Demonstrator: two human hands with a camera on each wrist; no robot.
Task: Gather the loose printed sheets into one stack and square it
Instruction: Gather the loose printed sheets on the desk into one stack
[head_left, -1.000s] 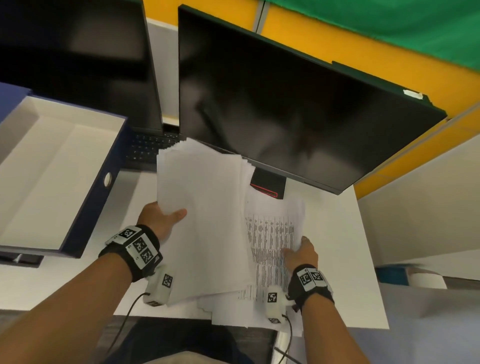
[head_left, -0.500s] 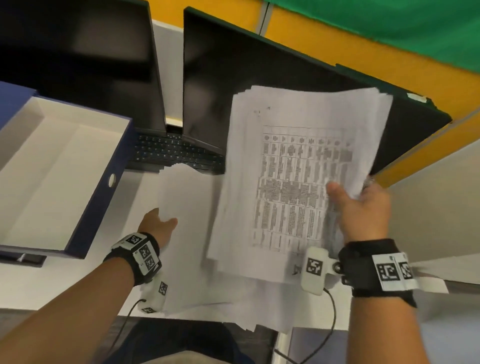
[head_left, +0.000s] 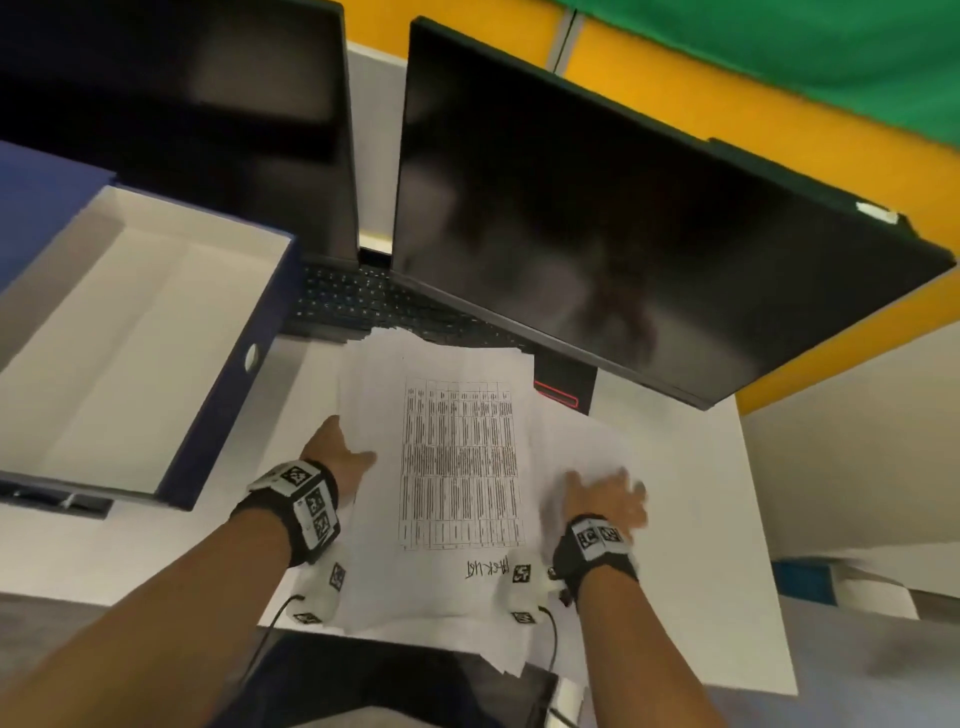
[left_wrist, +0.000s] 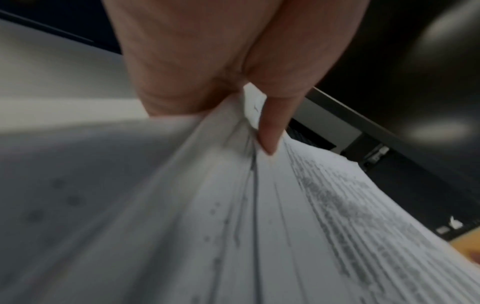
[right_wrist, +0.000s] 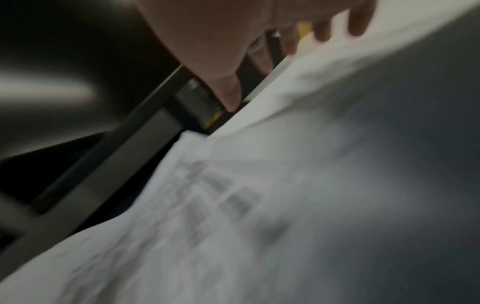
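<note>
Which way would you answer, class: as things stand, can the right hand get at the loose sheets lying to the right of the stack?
Probably yes. The right hand is open, holds nothing and hovers right over those loose sheets, with nothing between them.

The loose pile of white printed sheets (head_left: 457, 467) lies on the white counter (head_left: 717, 519), before the wide black monitor (head_left: 623, 208). The open blue box file (head_left: 130, 332) sits left of the pile, a black keyboard (head_left: 353, 301) behind it. The left hand (head_left: 337, 457) holds the pile's left edge; the right hand (head_left: 602, 499) rests on its right side.
</note>
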